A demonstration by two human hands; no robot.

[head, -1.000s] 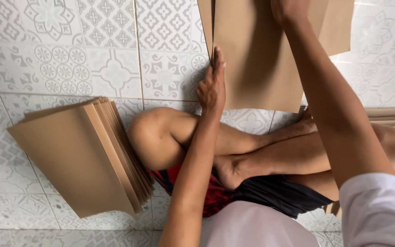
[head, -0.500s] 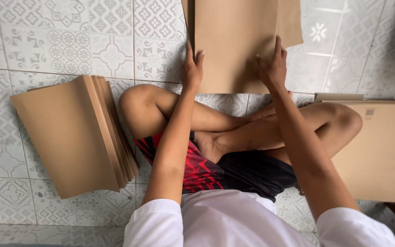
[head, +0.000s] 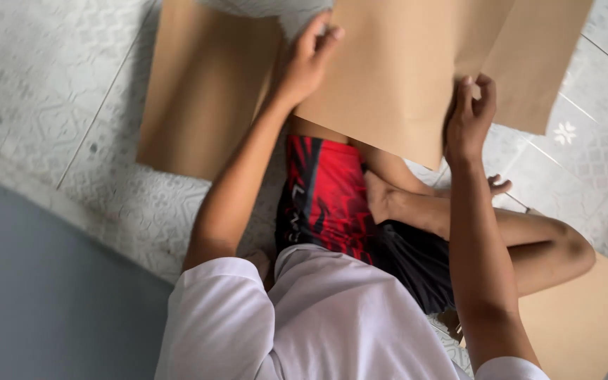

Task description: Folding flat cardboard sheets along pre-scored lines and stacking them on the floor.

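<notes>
The sheet both hands grip is matt brown cardboard, smooth-faced. Floor tiles look like glazed ceramic, slightly glossy. Shirt is plain white cloth, probably cotton.

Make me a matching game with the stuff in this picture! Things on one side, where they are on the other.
Things:
1. left hand
2. right hand
3. cardboard stack
4. shorts

Places or colours:
A. lying on the tiled floor, far left
B. red and black
C. gripping the cardboard sheet's lower right edge
D. gripping the sheet's upper left edge

Pairs: 1-D, 2-C, 3-A, 4-B
</notes>
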